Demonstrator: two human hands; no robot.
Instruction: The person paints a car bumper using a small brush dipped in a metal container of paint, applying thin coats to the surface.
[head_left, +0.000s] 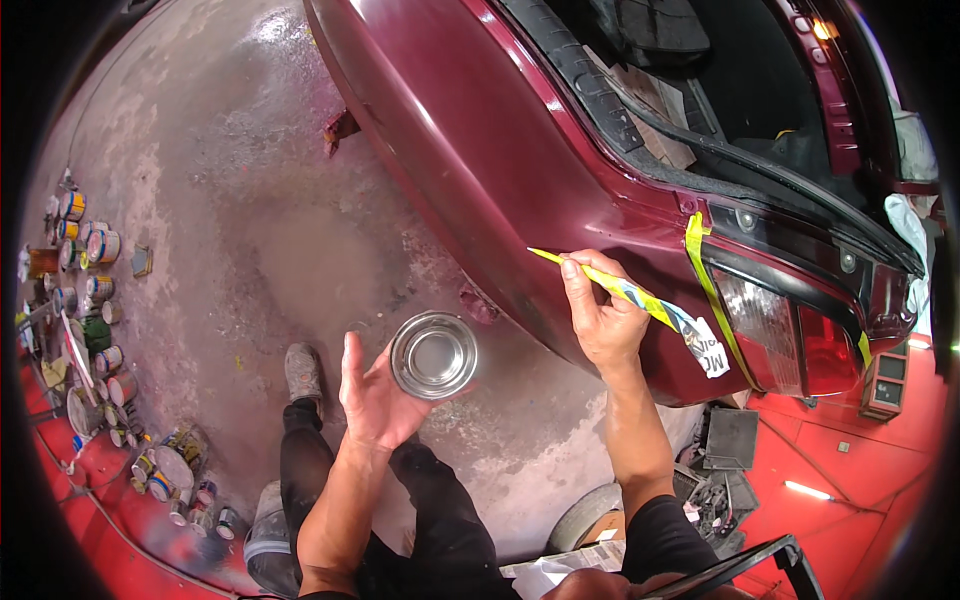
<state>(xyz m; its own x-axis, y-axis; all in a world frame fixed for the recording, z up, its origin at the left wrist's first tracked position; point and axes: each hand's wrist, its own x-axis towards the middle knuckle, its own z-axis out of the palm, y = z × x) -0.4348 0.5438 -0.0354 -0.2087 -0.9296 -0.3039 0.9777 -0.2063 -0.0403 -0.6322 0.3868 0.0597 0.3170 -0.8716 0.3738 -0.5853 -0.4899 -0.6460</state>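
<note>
My left hand bears a small round shiny dish on its palm and fingers, thumb pointing away from it. The dish looks see-through or metallic; I cannot tell whether liquid is in it. Pinched in my right hand is a slim yellow pointed stick, with blue-patterned wrapping and a torn white paper end. Its tip points left over the dark red car bumper; contact with the paint cannot be made out. Yellow masking tape runs along the edge of the tail light, to the right of that hand.
Several paint cans crowd the left wall. A bucket stands by my leg on the stained concrete floor. Beneath the bumper at the lower right lie a tire and dark crates. The car's trunk is open.
</note>
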